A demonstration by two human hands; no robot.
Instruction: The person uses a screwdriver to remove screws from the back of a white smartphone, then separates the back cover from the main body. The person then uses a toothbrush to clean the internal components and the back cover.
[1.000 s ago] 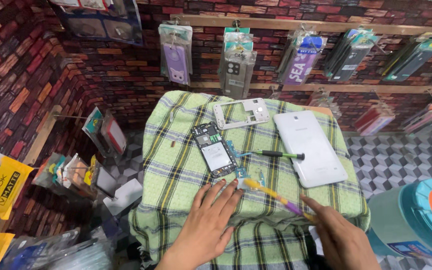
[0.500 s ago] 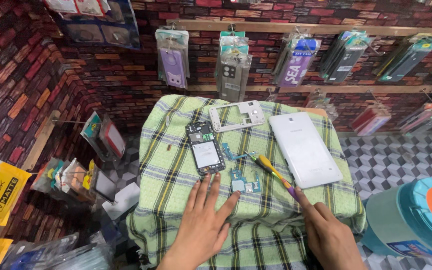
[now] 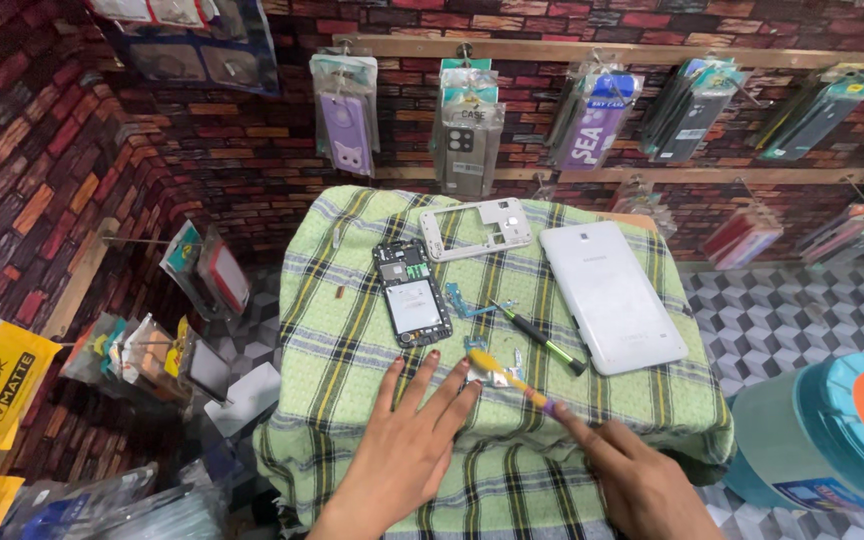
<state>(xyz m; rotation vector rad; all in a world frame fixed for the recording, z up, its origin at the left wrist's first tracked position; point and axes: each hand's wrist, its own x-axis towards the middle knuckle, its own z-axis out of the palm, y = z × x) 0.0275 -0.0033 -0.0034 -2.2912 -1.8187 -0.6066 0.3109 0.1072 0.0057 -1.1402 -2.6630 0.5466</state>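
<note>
Yellow plastic marks the thing I'm working with: a slim yellow-handled tool (image 3: 514, 382) with a purple end, pinched in my right hand (image 3: 642, 485) and angled up-left, its tip resting on a small metal part (image 3: 489, 371) near the front middle of the green checked cloth (image 3: 352, 340). My left hand (image 3: 407, 455) grasps nothing; it lies flat on the cloth with fingers spread, fingertips just beside that small part. Just beyond it lies an opened phone body (image 3: 414, 291), black with a pale centre, and a green-handled screwdriver (image 3: 538, 338) lies diagonally to its right. A thin blue-green flex strip (image 3: 467, 303) sits between them. Further back rests a white phone frame (image 3: 477, 227), and to the right a white tablet back cover (image 3: 612, 295). Packaged phone cases (image 3: 466, 130) hang on the brick-patterned wall behind.
</note>
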